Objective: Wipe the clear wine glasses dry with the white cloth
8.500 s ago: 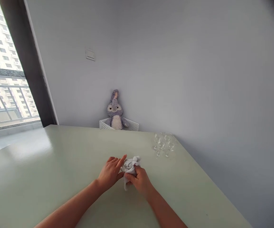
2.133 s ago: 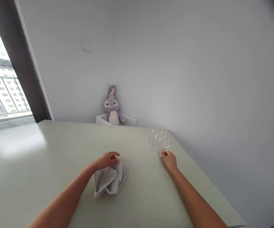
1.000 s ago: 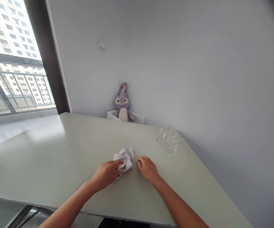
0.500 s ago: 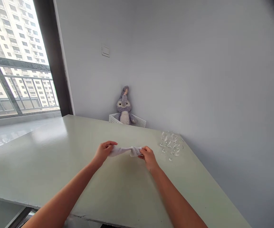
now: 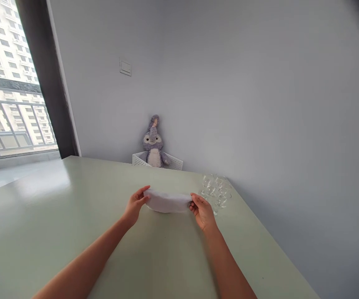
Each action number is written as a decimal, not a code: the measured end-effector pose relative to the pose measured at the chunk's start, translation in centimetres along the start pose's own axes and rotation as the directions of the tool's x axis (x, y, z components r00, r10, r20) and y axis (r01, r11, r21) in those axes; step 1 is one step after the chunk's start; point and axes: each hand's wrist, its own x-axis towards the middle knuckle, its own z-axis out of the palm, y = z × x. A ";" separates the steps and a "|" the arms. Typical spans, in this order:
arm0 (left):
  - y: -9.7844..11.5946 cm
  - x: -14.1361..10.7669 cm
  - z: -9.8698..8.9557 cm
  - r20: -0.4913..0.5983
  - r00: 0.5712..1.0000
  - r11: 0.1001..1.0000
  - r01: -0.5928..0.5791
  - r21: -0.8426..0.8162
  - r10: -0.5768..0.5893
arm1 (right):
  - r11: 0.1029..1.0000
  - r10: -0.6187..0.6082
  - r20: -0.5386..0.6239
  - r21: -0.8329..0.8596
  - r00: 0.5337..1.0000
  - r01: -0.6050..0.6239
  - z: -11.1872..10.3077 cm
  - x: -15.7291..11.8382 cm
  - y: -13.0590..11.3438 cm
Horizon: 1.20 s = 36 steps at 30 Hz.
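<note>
A white cloth [image 5: 167, 202] is stretched lengthwise between my two hands above the pale green table [image 5: 129, 257]. It looks fairly flat, with its lower edge sagging slightly. My left hand [image 5: 135, 204] pinches the left end between thumb and fingers. At the opposite end, my right hand [image 5: 202, 211] grips the cloth with thumb and forefinger, the other fingers curled in. Just beyond my right hand stands a cluster of several clear stemmed glasses [image 5: 218, 191], partly overlapping one another.
A grey plush toy [image 5: 153, 143] sits in a white perforated basket [image 5: 175, 163] by the far table edge. Grey walls [image 5: 244, 104] rise behind and to the right. At the left is a window [image 5: 14, 104] with a railing outside.
The cloth was twisted and bunched near my right hand; now it is spread wider and flatter. My right hand has moved slightly right and down. The camera view has turned a little right.
</note>
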 end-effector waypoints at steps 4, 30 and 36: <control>0.5 0.1 -0.3 -0.050 0.996 0.948 -0.059 0.311 0.078 | 0.981 -0.079 0.065 -0.170 0.995 0.089 0.3 -0.5 -0.5; -0.9 1.4 -2.8 0.103 0.984 0.697 0.030 0.717 -0.148 | 0.859 0.164 0.031 -0.497 0.986 -0.127 -1.3 0.6 2.1; -0.4 1.1 -2.2 0.065 0.997 0.649 -0.021 0.760 -0.044 | 0.870 0.200 0.126 -0.479 0.972 -0.117 -1.1 0.2 1.6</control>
